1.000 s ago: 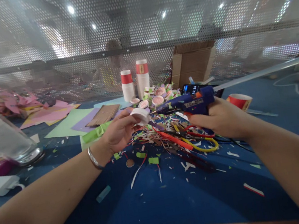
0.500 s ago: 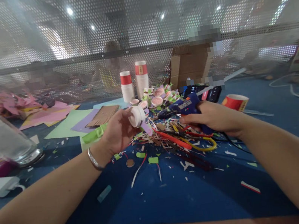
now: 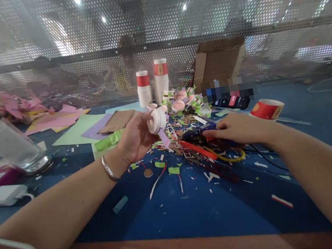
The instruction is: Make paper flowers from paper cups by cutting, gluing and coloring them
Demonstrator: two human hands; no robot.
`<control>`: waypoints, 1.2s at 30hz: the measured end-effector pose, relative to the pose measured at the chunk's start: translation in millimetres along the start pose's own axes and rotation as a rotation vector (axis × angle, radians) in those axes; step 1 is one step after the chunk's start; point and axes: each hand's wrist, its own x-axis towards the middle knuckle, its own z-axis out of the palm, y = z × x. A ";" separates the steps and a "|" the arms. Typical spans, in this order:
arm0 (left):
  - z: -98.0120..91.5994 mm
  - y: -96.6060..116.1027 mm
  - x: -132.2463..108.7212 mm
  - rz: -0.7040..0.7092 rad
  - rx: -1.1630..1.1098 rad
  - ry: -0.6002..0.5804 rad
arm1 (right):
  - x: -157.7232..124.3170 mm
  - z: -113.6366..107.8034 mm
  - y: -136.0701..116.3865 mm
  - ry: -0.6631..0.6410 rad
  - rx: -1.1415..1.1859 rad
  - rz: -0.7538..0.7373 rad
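My left hand [image 3: 135, 140] is closed around a short white round piece [image 3: 161, 119], which looks like a cut-down paper cup, held above the table. A small purple paper tab [image 3: 163, 137] hangs from its underside. My right hand [image 3: 238, 128] grips a dark blue hot glue gun [image 3: 197, 131], low over a heap of paper scraps, its nozzle pointing left. Orange-red [image 3: 198, 149] and yellow handles [image 3: 230, 158] of tools lie under and in front of it. Behind my left hand is a pile of decorated small round pieces [image 3: 178, 104].
Two stacks of paper cups [image 3: 144, 90] stand at the back, near a cardboard box [image 3: 219, 62] and a phone [image 3: 234, 101]. A red cup [image 3: 267, 109] sits right. Left are a glass of water [image 3: 17, 141], a white charger [image 3: 4, 196] and coloured paper [image 3: 73, 130].
My right hand has lowered the glue gun from near the white piece down onto the scrap heap. My left hand still holds the piece, and the view has shifted slightly.
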 end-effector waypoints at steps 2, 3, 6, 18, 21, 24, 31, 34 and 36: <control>-0.6 -0.9 0.2 -0.007 0.026 -0.009 | -1.9 -1.9 0.9 0.123 -0.170 -0.058; -1.1 -1.4 0.4 -0.003 0.036 -0.013 | -4.6 -2.7 -1.1 0.195 -0.210 -0.073; -2.3 -2.4 1.4 0.019 0.061 0.000 | -17.9 -1.3 -18.7 0.339 -0.184 -0.160; -3.5 -7.9 5.3 0.000 0.026 0.001 | -34.0 47.5 -83.5 0.059 -0.143 -0.836; -1.3 -7.4 4.9 -0.017 0.011 -0.003 | -33.3 46.4 -85.0 0.042 -0.124 -0.844; -0.5 -6.2 4.2 -0.040 0.013 0.012 | -32.9 46.3 -84.9 0.025 -0.093 -0.847; -3.5 -5.6 2.1 -0.074 0.041 0.054 | -33.2 39.4 -75.1 0.089 0.241 -0.859; -5.0 -7.6 2.8 -0.074 0.048 0.062 | -37.3 28.4 -71.8 0.192 0.518 -0.749; -5.7 -9.4 3.1 -0.060 0.047 0.026 | -39.7 21.3 -70.6 0.267 0.662 -0.687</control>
